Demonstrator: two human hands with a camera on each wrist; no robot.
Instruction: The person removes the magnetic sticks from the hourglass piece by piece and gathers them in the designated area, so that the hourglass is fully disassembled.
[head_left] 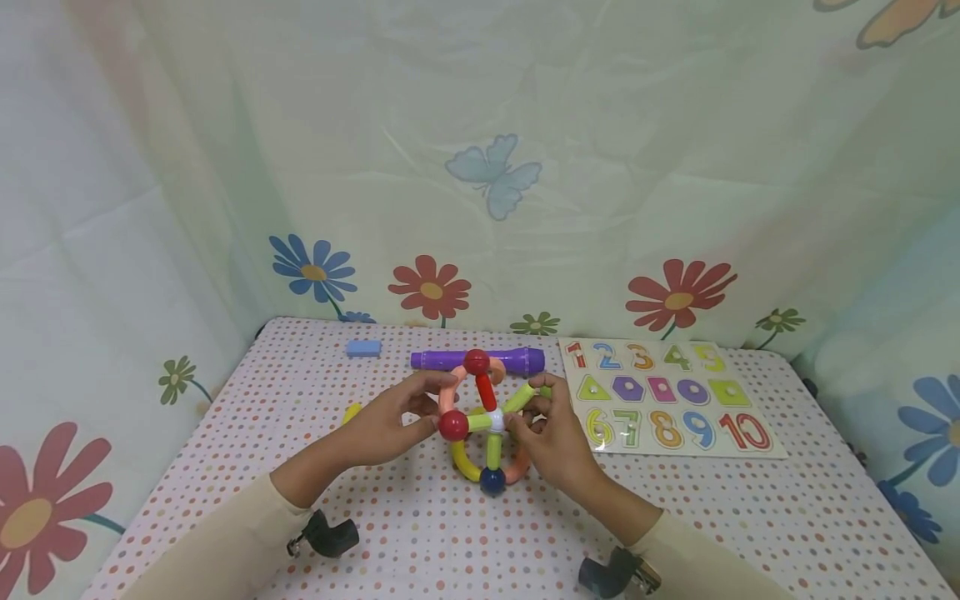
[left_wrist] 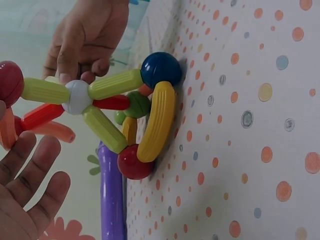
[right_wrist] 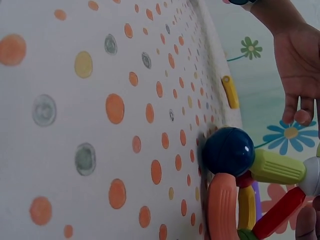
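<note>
My hands hold up a ball-and-stick building toy made of coloured balls joined by straight and curved sticks. Thumb and fingers of my left hand [head_left: 386, 425] grip it at a red ball [head_left: 453, 425] and the pink curved stick above. On the other side, my right hand [head_left: 558, 433] pinches a light green stick [head_left: 517, 398] beside the white centre ball [head_left: 497, 421]. Another red ball [head_left: 476, 361] tops a red stick [head_left: 486, 392]. Low on the toy, a dark blue ball [left_wrist: 161, 69] joins a yellow curved stick [left_wrist: 158, 122], close over the dotted tabletop.
A purple tube [head_left: 442, 360] lies behind the toy, with a small blue block [head_left: 363, 348] farther left. At the right is a number-and-shape puzzle board [head_left: 742, 408]. A yellow piece [head_left: 352, 412] shows beside my left hand. A flowered curtain [head_left: 337, 167] surrounds the table.
</note>
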